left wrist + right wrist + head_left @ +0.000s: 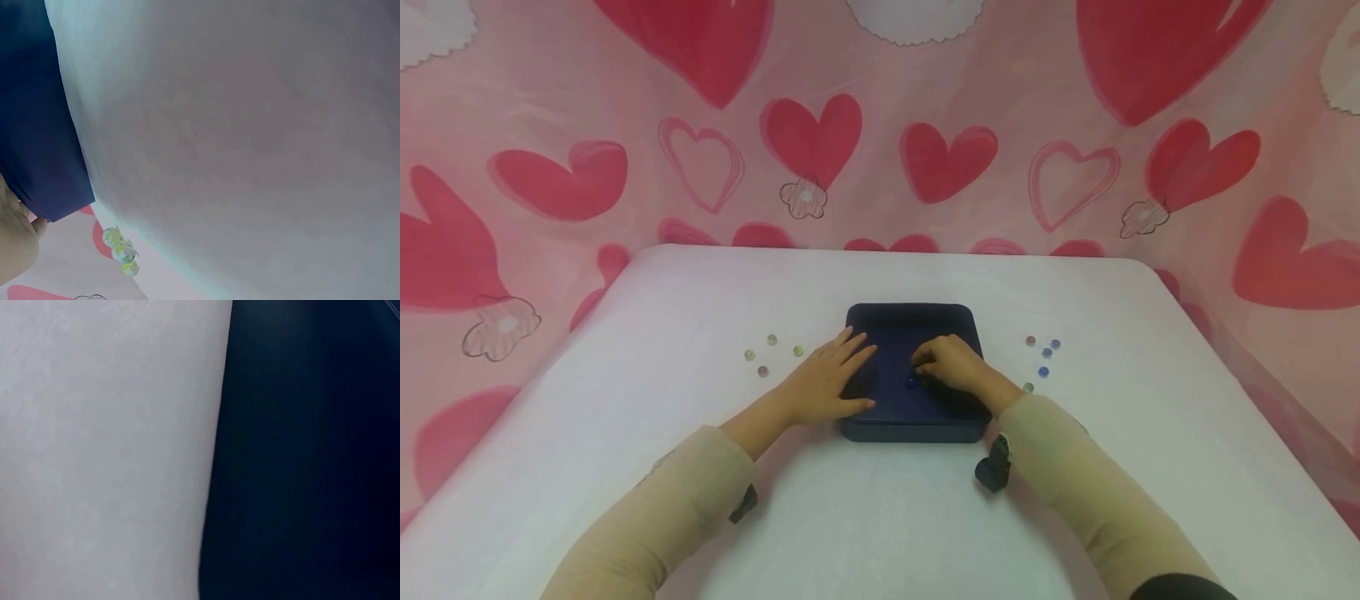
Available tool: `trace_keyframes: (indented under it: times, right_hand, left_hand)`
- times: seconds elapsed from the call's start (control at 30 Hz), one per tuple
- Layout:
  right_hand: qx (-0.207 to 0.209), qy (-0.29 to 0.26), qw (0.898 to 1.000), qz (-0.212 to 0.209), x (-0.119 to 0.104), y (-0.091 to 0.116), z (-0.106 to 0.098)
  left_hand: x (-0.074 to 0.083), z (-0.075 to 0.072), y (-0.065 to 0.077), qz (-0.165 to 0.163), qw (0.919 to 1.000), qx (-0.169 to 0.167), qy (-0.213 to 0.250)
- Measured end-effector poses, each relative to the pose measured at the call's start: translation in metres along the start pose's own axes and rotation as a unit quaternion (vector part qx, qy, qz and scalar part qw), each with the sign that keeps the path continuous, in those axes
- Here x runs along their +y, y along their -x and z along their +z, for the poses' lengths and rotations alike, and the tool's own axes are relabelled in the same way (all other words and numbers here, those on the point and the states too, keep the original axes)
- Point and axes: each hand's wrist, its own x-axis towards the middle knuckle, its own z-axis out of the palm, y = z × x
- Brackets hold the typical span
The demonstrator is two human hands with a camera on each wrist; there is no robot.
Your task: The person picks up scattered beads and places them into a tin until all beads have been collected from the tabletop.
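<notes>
A dark blue rectangular tray (891, 432) stands on the white table. My left hand (823, 379) lies over its left rim with the fingers spread and straight, fingertips reaching inside. In the left wrist view, part of that hand (15, 240) shows beside the tray's wall (44, 137). My right hand (951, 362) is inside the tray, fingers curled, thumb and index finger pinching close over the floor. A shiny blue marble (912, 382) shows right at those fingertips. The right wrist view shows the tray's dark side (294, 456) but no fingers.
Several glass marbles, pale yellow-green (798, 351) and brownish (763, 372), lie left of the tray. To its right are blue marbles (1043, 372), a brownish marble (1031, 341) and a green marble (1028, 387). A pink heart-printed cloth (880, 167) hangs behind the table (880, 517).
</notes>
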Motion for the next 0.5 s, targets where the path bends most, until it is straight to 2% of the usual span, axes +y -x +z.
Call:
trace_keyframes:
  times: [0.5]
  right_hand:
    - [-0.015, 0.017, 1.000, 0.018, -0.0031, -0.0019, 0.0008]
  left_hand:
    - [0.0008, -0.0018, 0.0005, 0.005, 1.0000, 0.004, 0.001]
